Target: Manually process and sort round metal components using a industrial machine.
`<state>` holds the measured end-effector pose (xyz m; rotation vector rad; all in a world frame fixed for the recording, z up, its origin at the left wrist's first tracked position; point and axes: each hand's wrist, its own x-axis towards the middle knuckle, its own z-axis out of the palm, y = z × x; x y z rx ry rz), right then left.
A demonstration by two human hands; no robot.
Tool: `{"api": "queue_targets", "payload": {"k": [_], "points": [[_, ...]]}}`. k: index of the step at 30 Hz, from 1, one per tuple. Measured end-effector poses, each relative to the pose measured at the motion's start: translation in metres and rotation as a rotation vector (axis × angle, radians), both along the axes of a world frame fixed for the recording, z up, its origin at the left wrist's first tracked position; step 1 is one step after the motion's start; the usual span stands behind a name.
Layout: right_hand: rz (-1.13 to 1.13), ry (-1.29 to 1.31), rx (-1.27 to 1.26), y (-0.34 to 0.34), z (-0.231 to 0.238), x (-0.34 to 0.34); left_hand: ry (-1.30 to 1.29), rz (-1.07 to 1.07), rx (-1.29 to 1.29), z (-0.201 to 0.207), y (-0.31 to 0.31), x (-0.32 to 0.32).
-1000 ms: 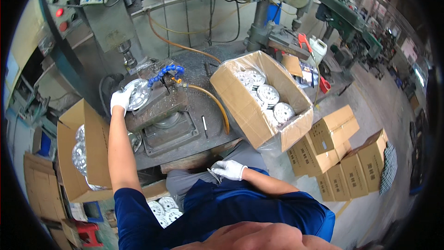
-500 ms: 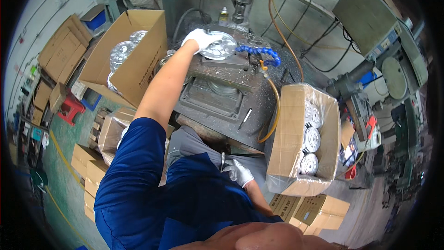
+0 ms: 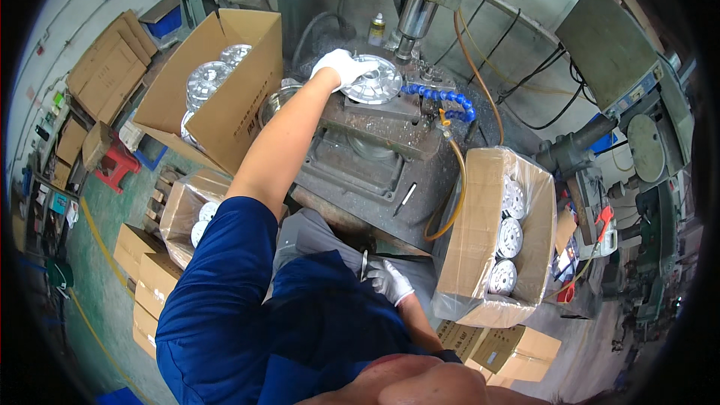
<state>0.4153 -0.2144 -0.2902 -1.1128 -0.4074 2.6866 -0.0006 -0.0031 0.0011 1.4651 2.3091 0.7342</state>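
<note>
A round, shiny metal disc with a ribbed pattern (image 3: 374, 79) lies on the block of a machine fixture (image 3: 384, 107). My left hand (image 3: 341, 69), in a white glove, grips the disc at its left rim. Just beyond the disc hangs the machine's spindle (image 3: 409, 28), apart from it. A blue segmented hose (image 3: 442, 95) ends beside the disc's right edge. Low by my lap, my gloved right hand (image 3: 391, 283) is closed, its fingertips at a thin silvery piece (image 3: 364, 265) whose kind I cannot make out.
An open carton (image 3: 244, 105) with more metal discs stands left of the machine. A plastic-lined carton (image 3: 466, 232) with several discs is at right. A white pen-like stick (image 3: 406, 198) lies on the machine's metal table (image 3: 352, 214), where metal chips are scattered. A yellow hose (image 3: 461, 180) curves down its right side.
The whole view has shifted slightly, with the machine now a little farther right. My left hand stays on the disc, and my right hand keeps its place by my lap.
</note>
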Motion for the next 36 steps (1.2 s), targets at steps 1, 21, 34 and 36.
{"api": "queue_targets", "payload": {"k": [1,21,34,36], "points": [[0.001,-0.009,-0.014,0.002,0.004,-0.003,-0.007,0.014,0.004,0.003,-0.001,0.0],[-0.012,0.181,-0.118,0.002,-0.016,0.006,-0.009,0.001,-0.041,0.001,-0.002,0.001],[-0.024,0.022,-0.009,0.002,0.007,0.003,-0.012,-0.018,-0.05,0.003,-0.003,-0.001],[-0.019,0.012,0.01,0.001,0.005,0.003,0.013,-0.007,-0.024,-0.001,-0.001,-0.001]]}}
